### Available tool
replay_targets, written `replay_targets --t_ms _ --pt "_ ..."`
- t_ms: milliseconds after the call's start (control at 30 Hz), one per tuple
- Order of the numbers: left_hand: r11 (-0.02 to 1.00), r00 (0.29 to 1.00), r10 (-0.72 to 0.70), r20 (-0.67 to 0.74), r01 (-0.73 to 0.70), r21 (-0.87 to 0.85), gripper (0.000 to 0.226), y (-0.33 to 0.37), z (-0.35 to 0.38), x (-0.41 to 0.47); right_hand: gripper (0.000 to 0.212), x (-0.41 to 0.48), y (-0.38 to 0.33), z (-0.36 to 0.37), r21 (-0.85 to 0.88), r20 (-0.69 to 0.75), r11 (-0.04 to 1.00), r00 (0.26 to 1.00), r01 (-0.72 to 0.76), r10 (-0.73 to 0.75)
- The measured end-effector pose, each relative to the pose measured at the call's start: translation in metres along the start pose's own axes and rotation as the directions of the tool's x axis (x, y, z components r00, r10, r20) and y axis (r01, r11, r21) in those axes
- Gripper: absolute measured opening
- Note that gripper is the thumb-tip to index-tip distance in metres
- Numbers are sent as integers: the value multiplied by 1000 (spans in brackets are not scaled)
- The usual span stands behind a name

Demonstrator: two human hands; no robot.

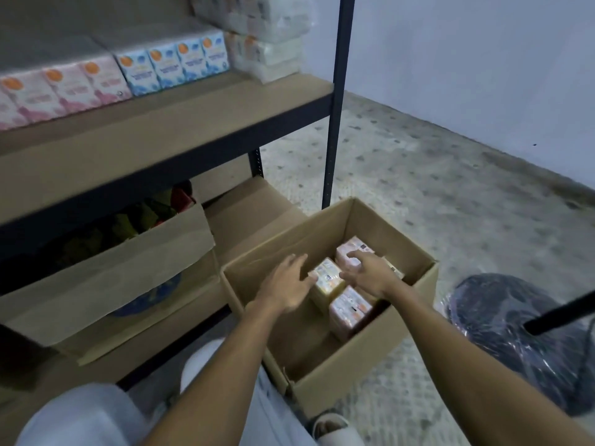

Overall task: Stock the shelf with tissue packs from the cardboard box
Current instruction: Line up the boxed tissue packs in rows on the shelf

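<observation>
A speckled grey floor (418, 175) meets a pale wall (483, 59). A dark-framed shelf (161, 123) with brown boards carries rows of pink, blue and white tissue packs (180, 59). The open cardboard box (338, 375) stands on the floor just beside it, holding a yellowish pack (325, 280) between two pink packs (349, 309). The left hand (286, 286) and right hand (368, 273) reach in at either side of the yellowish pack, each grip wide, fingers spread, clasping nothing.

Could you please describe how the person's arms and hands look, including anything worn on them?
Both arms are bare as far as the view shows: no sleeves in sight. The left hand and right hand wear no gloves, and no watch, bracelet or ring shows, though motion blur could hide small things.
</observation>
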State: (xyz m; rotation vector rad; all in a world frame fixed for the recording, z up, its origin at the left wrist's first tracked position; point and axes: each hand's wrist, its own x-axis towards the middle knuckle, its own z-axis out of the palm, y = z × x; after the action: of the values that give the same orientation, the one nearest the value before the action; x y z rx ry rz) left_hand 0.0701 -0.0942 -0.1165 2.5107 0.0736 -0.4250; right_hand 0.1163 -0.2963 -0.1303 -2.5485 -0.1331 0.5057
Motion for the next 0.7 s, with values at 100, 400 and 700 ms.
replay_targets --t_ms 100,400,700 --pt "999 999 -41 36 42 -26 64 3 24 12 62 17 18 0 -37 -27 999 1000 -12 11" --pt "956 966 -189 178 222 -191 57 20 96 37 76 52 61 -5 -180 -36 975 991 -134 129" --pt "840 910 -322 261 402 -365 70 32 142 57 71 77 79 5 -235 27 959 985 -158 169"
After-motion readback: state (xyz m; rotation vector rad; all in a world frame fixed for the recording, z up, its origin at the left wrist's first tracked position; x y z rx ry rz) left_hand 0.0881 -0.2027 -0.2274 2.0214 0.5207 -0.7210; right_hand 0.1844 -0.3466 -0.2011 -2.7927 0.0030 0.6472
